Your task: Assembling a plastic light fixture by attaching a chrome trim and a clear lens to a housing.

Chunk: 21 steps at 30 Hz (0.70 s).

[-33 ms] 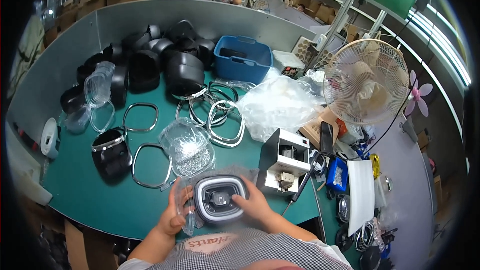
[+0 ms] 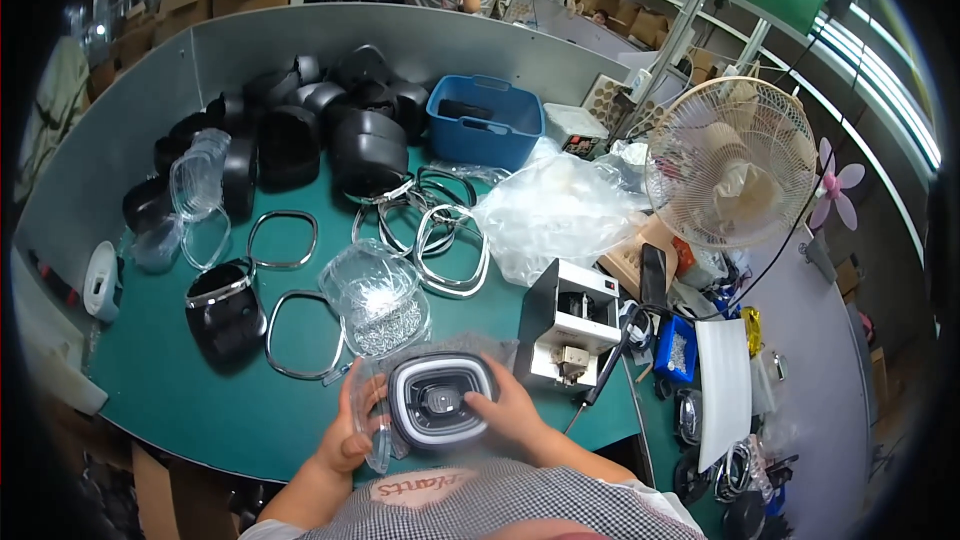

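Both hands on one clear lid.
Left hand (image 2: 350, 432) grips clear lid (image 2: 438, 402) at 9 o'clock; right hand (image 2: 508, 410) clasps 3 o'clock edge.

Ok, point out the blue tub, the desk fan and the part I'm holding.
blue tub (image 2: 478, 140): head view, on its front wall.
desk fan (image 2: 730, 162): head view, centre of the grille.
rounded black part with silver ring (image 2: 438, 400): head view, on its middle, between both hands.

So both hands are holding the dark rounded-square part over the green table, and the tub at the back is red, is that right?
Not quite: the tub is blue, as the head view shows. The rest stands: both hands, left and right, hold the dark rounded-square part over the green table.
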Motion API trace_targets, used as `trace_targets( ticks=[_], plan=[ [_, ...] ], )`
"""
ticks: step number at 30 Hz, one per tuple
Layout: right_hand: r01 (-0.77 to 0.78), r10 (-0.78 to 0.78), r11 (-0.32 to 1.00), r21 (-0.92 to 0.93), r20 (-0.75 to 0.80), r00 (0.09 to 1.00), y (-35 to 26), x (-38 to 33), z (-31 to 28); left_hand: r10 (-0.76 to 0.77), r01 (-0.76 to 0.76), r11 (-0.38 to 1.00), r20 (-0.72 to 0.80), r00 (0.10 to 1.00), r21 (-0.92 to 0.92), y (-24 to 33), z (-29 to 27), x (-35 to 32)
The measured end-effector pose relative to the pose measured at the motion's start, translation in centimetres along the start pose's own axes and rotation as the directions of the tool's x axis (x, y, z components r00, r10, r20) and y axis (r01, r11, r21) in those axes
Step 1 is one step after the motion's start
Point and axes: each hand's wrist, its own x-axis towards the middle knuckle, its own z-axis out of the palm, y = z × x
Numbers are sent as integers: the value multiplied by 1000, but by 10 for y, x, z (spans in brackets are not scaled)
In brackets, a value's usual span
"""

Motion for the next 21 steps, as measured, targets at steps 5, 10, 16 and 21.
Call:
trace_targets(
  ticks=[5,10,16,21],
  plan=[
    [88,-90,995,-53,-37,995,-4,-7,1,49,-49,999,9,999,3,0,3,1],
    [-104,68,949,297,130,989,-18,-14,-2,44,-45,999,44,998,16,-3,2,-3],
    [-169,60,850,498,227,972,-18,-11,-5,36,-36,999,45,998,2,-5,0,-1],
    [-191,6,755,628,284,959,-23,-11,-5,58,-58,998,70,996,4,-1,1,4]
  ],
)
